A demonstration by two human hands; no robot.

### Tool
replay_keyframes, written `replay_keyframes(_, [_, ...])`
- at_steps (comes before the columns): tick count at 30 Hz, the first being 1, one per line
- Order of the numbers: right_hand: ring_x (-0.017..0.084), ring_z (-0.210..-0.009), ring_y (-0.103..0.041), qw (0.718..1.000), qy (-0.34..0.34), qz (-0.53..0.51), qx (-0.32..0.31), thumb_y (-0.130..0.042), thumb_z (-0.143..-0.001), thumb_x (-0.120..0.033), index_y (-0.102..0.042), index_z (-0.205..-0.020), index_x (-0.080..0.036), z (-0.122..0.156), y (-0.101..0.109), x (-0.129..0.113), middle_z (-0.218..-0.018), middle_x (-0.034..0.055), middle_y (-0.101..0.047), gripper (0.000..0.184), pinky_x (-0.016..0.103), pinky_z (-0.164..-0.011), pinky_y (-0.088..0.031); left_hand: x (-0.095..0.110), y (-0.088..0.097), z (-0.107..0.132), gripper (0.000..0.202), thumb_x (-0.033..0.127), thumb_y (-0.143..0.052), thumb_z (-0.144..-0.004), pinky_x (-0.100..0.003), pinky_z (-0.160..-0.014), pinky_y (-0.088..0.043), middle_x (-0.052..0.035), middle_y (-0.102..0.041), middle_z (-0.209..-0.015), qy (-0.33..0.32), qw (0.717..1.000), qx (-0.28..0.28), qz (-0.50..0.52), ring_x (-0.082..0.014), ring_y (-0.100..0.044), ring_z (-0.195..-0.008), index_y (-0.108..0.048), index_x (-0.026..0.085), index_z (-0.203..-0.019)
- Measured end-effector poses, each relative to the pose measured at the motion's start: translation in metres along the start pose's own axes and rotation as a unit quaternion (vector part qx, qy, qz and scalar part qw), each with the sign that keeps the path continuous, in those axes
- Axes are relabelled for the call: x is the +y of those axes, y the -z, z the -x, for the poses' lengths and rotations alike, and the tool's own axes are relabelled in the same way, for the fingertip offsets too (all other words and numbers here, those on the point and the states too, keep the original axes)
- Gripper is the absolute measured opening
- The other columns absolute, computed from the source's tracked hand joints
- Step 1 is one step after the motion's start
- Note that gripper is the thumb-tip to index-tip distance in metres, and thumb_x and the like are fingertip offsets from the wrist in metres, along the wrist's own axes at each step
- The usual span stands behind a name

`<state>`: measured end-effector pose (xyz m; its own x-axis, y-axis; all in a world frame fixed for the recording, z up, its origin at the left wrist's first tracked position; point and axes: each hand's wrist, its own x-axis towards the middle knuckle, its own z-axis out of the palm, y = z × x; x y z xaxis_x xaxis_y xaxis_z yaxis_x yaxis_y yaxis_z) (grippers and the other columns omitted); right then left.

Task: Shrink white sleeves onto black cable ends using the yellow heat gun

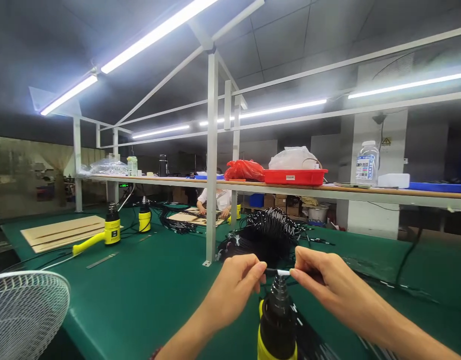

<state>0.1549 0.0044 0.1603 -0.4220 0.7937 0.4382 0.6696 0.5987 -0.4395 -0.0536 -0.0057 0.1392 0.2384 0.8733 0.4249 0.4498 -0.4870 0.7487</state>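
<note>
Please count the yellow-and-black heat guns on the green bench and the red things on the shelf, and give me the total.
Yellow-and-black heat guns: 4 (one below the left hand and right hand, the near-left one, the one behind it, the far one, partly hidden by a post)
Red things on the shelf: 2 (red plastic bag, red tray)
Total: 6

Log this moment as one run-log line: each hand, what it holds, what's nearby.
Left hand: pinching black cable | Right hand: pinching white sleeve | Below: upright yellow-and-black heat gun | Ahead: black cable bundle
</note>
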Motion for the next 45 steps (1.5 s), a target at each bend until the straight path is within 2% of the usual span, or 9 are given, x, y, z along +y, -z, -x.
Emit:
replay_keyframes(7, [0.013, -0.056, -0.034, 1.0, 0.004, 0.009, 0.009, -0.045, -0.09, -0.025, -0.038, -0.065, -0.022, -0.006, 0.0, 0.003, -0.059, -0.0052, -0.044, 0.026, 0.025, -0.052, -0.025, -0.002, 0.0, -0.009, 0.033, 0.039, -0.05, -0.094, -0.024, -0.062, -0.038, 0.0011, -0.058, -0.066, 0.006, 1.0, -0.001, 0.01, -0.0144, -0.053, -0.066, -0.062, 0.016, -0.074])
replay_keyframes(16, [0.013, -0.057, -0.04, 1.0, -0.012, 0.009, 0.005, -0.047, -0.089, -0.025, -0.041, -0.066, -0.022, -0.01, -0.004, 0.007, -0.06, -0.005, -0.048, 0.024, 0.025, -0.054, -0.027, -0.008, 0.0, -0.013, 0.027, 0.037, -0.054, -0.091, -0.024, -0.061, -0.038, 0.0015, -0.058, -0.068, 0.0, 1.0, 0.001, 0.007, -0.0144, -0.052, -0.067, -0.061, 0.016, -0.076])
replay_keyframes(30, [0.014, -0.058, -0.042, 1.0, -0.021, -0.001, 0.006, -0.048, -0.089, -0.025, -0.045, -0.068, -0.022, -0.01, -0.005, 0.008, -0.062, -0.0042, -0.05, 0.021, 0.025, -0.053, -0.028, -0.002, 0.002, -0.013, 0.022, 0.034, -0.055, -0.089, -0.025, -0.063, -0.038, 0.001, -0.058, -0.072, -0.001, 1.0, 0.016, -0.018, -0.0152, -0.05, -0.07, -0.062, 0.017, -0.077])
replay_keyframes(45, [0.013, -0.058, -0.045, 1.0, -0.021, 0.004, 0.004, -0.05, -0.088, -0.022, -0.048, -0.069, -0.021, -0.009, -0.005, 0.009, -0.062, -0.0045, -0.054, 0.019, 0.025, -0.053, -0.03, -0.003, 0.002, -0.015, 0.011, 0.024, -0.058, -0.086, -0.026, -0.064, -0.037, 0.0019, -0.057, -0.073, -0.023, 1.0, 0.018, -0.002, -0.0142, -0.05, -0.071, -0.062, 0.017, -0.078])
